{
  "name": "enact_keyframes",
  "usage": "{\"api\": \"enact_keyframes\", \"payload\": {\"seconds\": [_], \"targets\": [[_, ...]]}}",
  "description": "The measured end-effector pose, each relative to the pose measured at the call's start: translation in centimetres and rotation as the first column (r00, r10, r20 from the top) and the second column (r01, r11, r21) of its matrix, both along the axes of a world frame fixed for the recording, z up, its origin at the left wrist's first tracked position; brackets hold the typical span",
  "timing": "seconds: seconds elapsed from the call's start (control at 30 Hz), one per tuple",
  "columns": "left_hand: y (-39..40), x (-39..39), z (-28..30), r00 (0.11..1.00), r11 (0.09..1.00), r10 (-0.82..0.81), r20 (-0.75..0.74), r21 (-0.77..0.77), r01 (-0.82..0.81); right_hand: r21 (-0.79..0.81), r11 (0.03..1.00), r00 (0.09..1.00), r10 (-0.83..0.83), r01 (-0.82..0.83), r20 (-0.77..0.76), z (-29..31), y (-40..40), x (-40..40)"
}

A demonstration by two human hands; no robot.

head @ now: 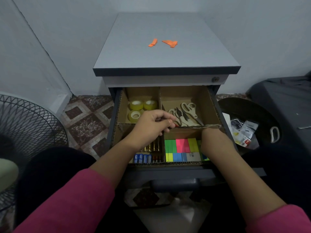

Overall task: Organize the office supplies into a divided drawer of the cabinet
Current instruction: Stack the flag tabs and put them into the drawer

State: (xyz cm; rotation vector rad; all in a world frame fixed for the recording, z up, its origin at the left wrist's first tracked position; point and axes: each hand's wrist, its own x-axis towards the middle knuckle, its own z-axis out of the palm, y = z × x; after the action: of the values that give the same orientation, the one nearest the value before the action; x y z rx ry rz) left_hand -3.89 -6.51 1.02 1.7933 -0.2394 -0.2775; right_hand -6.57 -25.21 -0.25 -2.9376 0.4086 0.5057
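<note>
The drawer (pixel 117 115) of the cabinet (pixel 166 71) stands pulled out, lined with cardboard dividers (pixel 160 98) that split it into four compartments. The left hand (pixel 151 126) reaches over the middle crossing of the dividers; its fingers (pixel 165 119) are curled in, and they seem to pinch something small and red at the edge of the far right compartment, though what it is cannot be told. Just beside those fingers lie the scissors (pixel 186 113), several beige-handled pairs piled together in that far right compartment. The right hand (pixel 212 138) dips into the near right compartment with its back toward the camera; its fingers are hidden behind the hand and the divider, so their spread cannot be told. Under and beside it sit the sticky notes (pixel 182 145) in green, pink, yellow and blue blocks. Three tape rolls (pixel 143 105) sit in the far left compartment, and batteries (pixel 146 158) lie in the near left one, partly covered by the left forearm. On the cabinet top lie orange paper scraps (pixel 170 42). A wire fan guard (pixel 25 128) stands to the left and a dark bin (pixel 249 121) to the right.
</note>
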Motion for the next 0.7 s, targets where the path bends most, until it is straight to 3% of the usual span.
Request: {"api": "enact_keyframes", "payload": {"seconds": [0.37,0.43,0.57,0.7], "targets": [[0.0,0.1,0.0,1.0,1.0,-0.004,-0.008,-0.008,0.004,-0.03,0.999,0.999,0.021,-0.02,0.05,2.5,-1.6,-0.8],[-0.1,0.1,0.0,1.0,1.0,-0.004,-0.012,-0.006,0.004,0.024,0.999,0.998,0.036,-0.037,0.051,3.9,-2.2,-0.8],[-0.1,0.2,-0.1,1.0,1.0,-0.007,-0.014,0.005,0.007,0.231,0.956,0.983,0.173,-0.182,0.059,5.1,-1.2,-1.2],[-0.1,0.2,-0.1,1.0,1.0,-0.006,-0.014,-0.003,0.006,0.203,0.934,0.956,0.292,-0.294,0.04,3.7,0.9,-0.9]]}}
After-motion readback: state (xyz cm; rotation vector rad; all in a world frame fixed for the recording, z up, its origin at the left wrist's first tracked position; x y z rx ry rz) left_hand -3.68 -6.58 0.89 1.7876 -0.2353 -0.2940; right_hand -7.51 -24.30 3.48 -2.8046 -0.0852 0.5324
